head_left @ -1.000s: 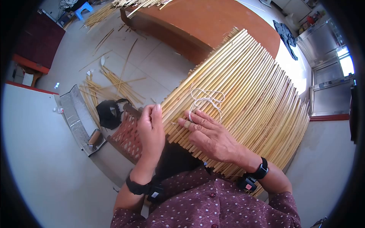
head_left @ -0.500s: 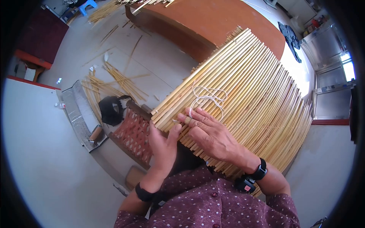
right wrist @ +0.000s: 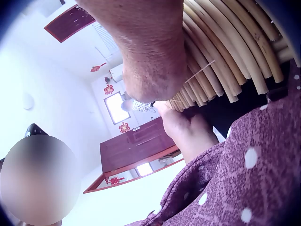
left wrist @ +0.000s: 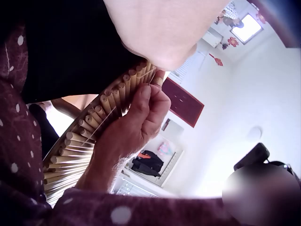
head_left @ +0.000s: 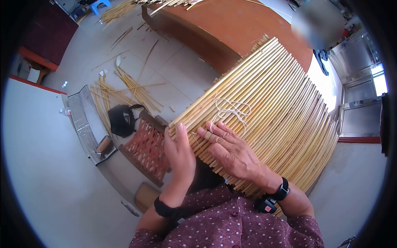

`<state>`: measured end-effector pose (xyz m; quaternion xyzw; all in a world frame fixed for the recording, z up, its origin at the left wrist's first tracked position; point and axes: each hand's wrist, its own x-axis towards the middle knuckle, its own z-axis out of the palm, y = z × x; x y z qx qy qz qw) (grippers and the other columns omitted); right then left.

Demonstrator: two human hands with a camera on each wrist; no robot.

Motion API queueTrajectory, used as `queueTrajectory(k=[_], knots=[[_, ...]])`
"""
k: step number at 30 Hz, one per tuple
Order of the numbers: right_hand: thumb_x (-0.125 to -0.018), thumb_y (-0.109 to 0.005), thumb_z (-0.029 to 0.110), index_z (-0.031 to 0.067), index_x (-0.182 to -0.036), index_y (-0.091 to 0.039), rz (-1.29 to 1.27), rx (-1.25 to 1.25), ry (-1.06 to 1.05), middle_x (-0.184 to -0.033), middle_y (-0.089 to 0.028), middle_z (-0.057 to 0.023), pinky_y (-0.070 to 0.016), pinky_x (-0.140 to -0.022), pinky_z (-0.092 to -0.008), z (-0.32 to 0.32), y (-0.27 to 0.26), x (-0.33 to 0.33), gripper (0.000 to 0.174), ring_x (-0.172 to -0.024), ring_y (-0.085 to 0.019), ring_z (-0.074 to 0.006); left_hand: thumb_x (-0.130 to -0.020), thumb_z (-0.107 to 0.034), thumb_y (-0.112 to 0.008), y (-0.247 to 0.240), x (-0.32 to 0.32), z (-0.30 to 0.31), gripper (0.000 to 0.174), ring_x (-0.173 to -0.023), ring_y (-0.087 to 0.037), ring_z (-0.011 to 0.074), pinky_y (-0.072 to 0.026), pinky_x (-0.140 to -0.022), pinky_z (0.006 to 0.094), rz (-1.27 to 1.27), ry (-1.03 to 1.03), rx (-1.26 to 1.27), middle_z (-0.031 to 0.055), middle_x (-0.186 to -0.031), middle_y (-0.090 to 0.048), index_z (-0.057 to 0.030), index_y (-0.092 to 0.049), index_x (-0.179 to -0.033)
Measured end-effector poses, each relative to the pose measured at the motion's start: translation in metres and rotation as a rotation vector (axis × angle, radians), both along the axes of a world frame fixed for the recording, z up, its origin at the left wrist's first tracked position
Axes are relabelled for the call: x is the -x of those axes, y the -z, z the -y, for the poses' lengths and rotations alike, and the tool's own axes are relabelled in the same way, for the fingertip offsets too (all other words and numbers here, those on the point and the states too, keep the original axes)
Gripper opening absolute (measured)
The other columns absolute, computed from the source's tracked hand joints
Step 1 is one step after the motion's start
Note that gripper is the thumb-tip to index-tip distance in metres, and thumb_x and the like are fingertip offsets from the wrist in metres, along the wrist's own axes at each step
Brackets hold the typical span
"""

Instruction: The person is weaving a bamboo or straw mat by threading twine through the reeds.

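Observation:
A mat of thin sticks [head_left: 285, 103] bound side by side with thread slants over the lap. At its lower left corner the left hand [head_left: 181, 159] holds the outermost sticks, thumb on top and the other fingers partly hidden. The right hand [head_left: 235, 159] grips the near edge just beside it, fingers across the sticks, a tan band on one finger; in the left wrist view the thumb of this hand [left wrist: 136, 117] presses near the stick ends [left wrist: 113, 96]. Loops of white thread [head_left: 231, 111] lie on the mat above the right fingers.
Beyond the mat stands a brown table [head_left: 206, 20] with sticks on it. A woven-seat stool [head_left: 147, 146], a black bag [head_left: 121, 120], loose sticks [head_left: 142, 93] and a foil-like sheet [head_left: 84, 120] are at the left. Another person's blurred head appears at the upper right.
The left hand has shifted right and lost its raised pinch, dipping at the mat's corner before its thumb rose again. The right hand keeps its hold. A blurred head has come into view.

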<state>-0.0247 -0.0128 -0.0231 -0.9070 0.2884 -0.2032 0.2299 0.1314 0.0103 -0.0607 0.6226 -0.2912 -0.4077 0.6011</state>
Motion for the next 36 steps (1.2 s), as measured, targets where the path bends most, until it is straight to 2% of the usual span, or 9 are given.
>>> queueTrajectory(k=[5,7,19,22,24,25,28,30,36], knots=[[-0.088,-0.058,0.005,-0.0026,-0.099,-0.052,0.017,0.011,-0.002,-0.141,-0.049,-0.0193,-0.0299,-0.114,-0.0503,-0.002,0.007,0.001,0.015,-0.136,-0.039,-0.0376,-0.103,-0.027,-0.046,0.006,0.001,-0.001,0.036,-0.085,-0.056,0.014,-0.0456,-0.077,0.0301,0.055,-0.021,0.016,0.0108,-0.096,-0.063,0.0073,-0.054,-0.109],[-0.084,-0.055,0.008,-0.0023,-0.092,-0.05,0.003,0.03,-0.015,-0.144,-0.044,-0.0199,-0.0238,-0.118,-0.0484,-0.003,0.011,0.002,0.014,-0.138,-0.036,-0.0367,-0.103,-0.027,-0.046,0.007,0.002,0.0,0.035,-0.084,-0.056,0.0139,-0.0457,-0.077,0.0302,0.045,-0.031,0.025,0.0104,-0.095,-0.063,0.0073,-0.054,-0.109],[-0.085,-0.055,0.009,-0.0018,-0.091,-0.05,-0.023,0.037,-0.011,-0.144,-0.044,-0.0197,-0.0245,-0.117,-0.0485,-0.005,0.008,0.002,0.013,-0.138,-0.036,-0.0361,-0.105,-0.032,-0.034,0.009,0.001,0.006,0.048,-0.079,-0.055,0.0146,-0.0464,-0.074,0.0315,-0.041,-0.061,0.01,0.0124,-0.089,-0.063,0.0098,-0.057,-0.097],[-0.086,-0.053,0.008,-0.0025,-0.092,-0.051,0.018,0.012,-0.019,-0.143,-0.045,-0.0199,-0.0243,-0.118,-0.0477,-0.004,0.011,0.003,0.013,-0.138,-0.037,-0.0356,-0.105,-0.031,-0.035,0.012,-0.001,0.004,0.046,-0.077,-0.056,0.0202,-0.0458,-0.073,0.0348,0.007,-0.063,0.008,0.0162,-0.088,-0.063,0.0089,-0.056,-0.097],[-0.087,-0.053,0.008,-0.003,-0.092,-0.05,0.049,0.001,-0.006,-0.143,-0.045,-0.0202,-0.024,-0.118,-0.0473,-0.006,0.017,0.003,0.012,-0.138,-0.037,-0.0357,-0.104,-0.03,-0.036,0.019,-0.003,0.001,0.044,-0.076,-0.056,0.0276,-0.0448,-0.073,0.0386,0.276,-0.084,-0.073,0.0211,-0.088,-0.063,0.0078,-0.056,-0.096],[-0.087,-0.053,0.007,-0.0034,-0.092,-0.05,0.085,-0.018,0.002,-0.143,-0.045,-0.0205,-0.0236,-0.118,-0.047,-0.006,0.016,0.004,0.012,-0.137,-0.038,-0.0358,-0.104,-0.03,-0.036,0.02,-0.004,0.001,0.043,-0.078,-0.056,0.033,-0.0437,-0.074,0.0408,0.252,-0.091,-0.065,0.0248,-0.09,-0.062,0.0068,-0.057,-0.096],[-0.088,-0.054,0.007,-0.0043,-0.092,-0.049,0.123,0.014,0.024,-0.143,-0.045,-0.0212,-0.0274,-0.117,-0.0465,-0.006,0.012,0.006,0.013,-0.135,-0.04,-0.0362,-0.104,-0.031,-0.036,0.017,-0.004,0.002,0.046,-0.08,-0.056,0.0289,-0.044,-0.075,0.039,0.101,-0.041,-0.03,0.023,-0.09,-0.062,0.0075,-0.058,-0.095],[-0.089,-0.057,0.007,-0.004,-0.094,-0.049,0.165,0.013,0.019,-0.143,-0.045,-0.0216,-0.0323,-0.115,-0.0462,-0.006,0.009,0.008,0.014,-0.133,-0.043,-0.0363,-0.104,-0.038,-0.037,0.017,-0.008,0.002,0.049,-0.089,-0.061,0.0199,-0.0487,-0.08,0.0323,-0.001,0.011,-0.037,0.0145,-0.103,-0.062,0.0064,-0.058,-0.11],[-0.089,-0.059,0.008,-0.0038,-0.099,-0.051,0.196,-0.06,0.084,-0.143,-0.045,-0.0213,-0.0329,-0.114,-0.0466,-0.017,0.002,0.022,0.018,-0.131,-0.045,-0.0371,-0.104,-0.039,-0.037,0.015,-0.008,0.005,0.05,-0.093,-0.06,0.0204,-0.0483,-0.082,0.0328,-0.057,0.058,0.032,0.015,-0.108,-0.062,0.0065,-0.056,-0.112]])
